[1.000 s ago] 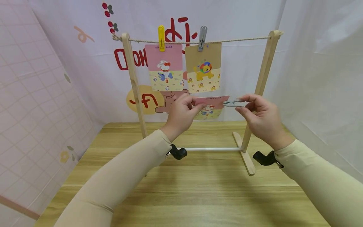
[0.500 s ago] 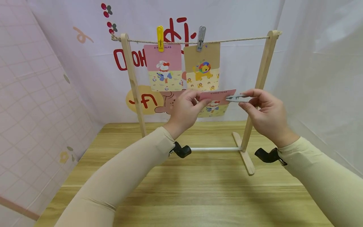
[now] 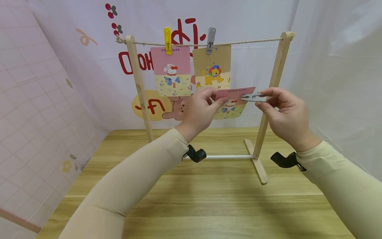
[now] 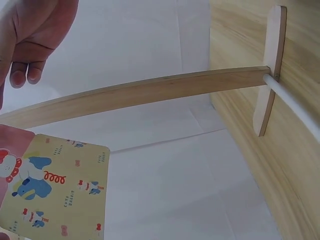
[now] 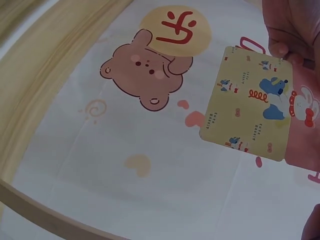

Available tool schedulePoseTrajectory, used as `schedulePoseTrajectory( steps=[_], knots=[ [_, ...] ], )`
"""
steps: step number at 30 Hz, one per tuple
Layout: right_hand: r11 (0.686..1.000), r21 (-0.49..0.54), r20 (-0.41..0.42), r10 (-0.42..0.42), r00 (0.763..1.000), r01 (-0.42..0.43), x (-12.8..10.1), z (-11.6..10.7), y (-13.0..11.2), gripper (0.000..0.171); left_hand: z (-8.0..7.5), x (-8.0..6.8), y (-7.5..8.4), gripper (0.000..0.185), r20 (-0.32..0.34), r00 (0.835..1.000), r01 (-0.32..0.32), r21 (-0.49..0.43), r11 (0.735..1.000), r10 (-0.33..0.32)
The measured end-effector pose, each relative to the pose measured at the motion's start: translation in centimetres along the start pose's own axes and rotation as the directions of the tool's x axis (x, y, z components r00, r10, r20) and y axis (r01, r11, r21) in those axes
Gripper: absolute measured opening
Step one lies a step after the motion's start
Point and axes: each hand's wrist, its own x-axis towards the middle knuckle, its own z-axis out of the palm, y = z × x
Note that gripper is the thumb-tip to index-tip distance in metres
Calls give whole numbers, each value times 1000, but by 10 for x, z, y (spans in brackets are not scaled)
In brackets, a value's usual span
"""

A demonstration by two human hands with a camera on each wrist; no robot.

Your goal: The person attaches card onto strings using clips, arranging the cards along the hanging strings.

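In the head view my left hand [image 3: 200,111] pinches the left edge of a pink-and-yellow rabbit card [image 3: 231,112], thumb in front. The card leans, its top edge toward me. My right hand [image 3: 288,118] squeezes a grey clothespin [image 3: 252,97] between thumb and fingers. That clothespin's tips are at the card's right edge; whether they clamp it I cannot tell. Behind, a matching rabbit card [image 3: 171,69] hangs under a yellow clothespin [image 3: 168,41]. Beside it a tan lion card [image 3: 212,66] hangs under another grey clothespin [image 3: 211,40]. The left wrist view shows the held card's yellow half [image 4: 70,185].
A rope [image 3: 247,41] runs between two wooden posts [image 3: 277,66] of a stand. Its foot [image 3: 259,171] and a white crossbar [image 3: 229,156] are low over the wooden table [image 3: 194,205]. A printed white cloth [image 3: 253,20] hangs behind.
Both hands have moved up and to the right, carrying the card and clothespin toward the right post. The clothespin tips reach further over the card's edge. The hanging cards stay put.
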Motion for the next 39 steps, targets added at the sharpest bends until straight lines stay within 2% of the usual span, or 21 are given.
schedulePoseTrajectory(
  steps=[10,17,26,33,39],
  knots=[
    [999,1,-58,-48,997,48,10,-5,-1,23,1,12,11,20,8,999,32,-29,999,-32],
    [999,-6,-76,-49,996,49,17,-9,-5,25,3,22,14,18,-17,1000,-15,-75,997,14],
    [1000,-10,-101,-27,995,26,29,-13,-10,22,4,36,17,17,-62,997,-54,-68,996,50],
    [1000,-16,-104,-28,994,26,41,-16,-14,21,6,43,20,19,-68,998,1,-50,999,-5],
    [999,-27,-126,-37,991,34,54,-17,-19,20,8,48,25,19,-94,995,18,-47,999,-22]
  ],
)
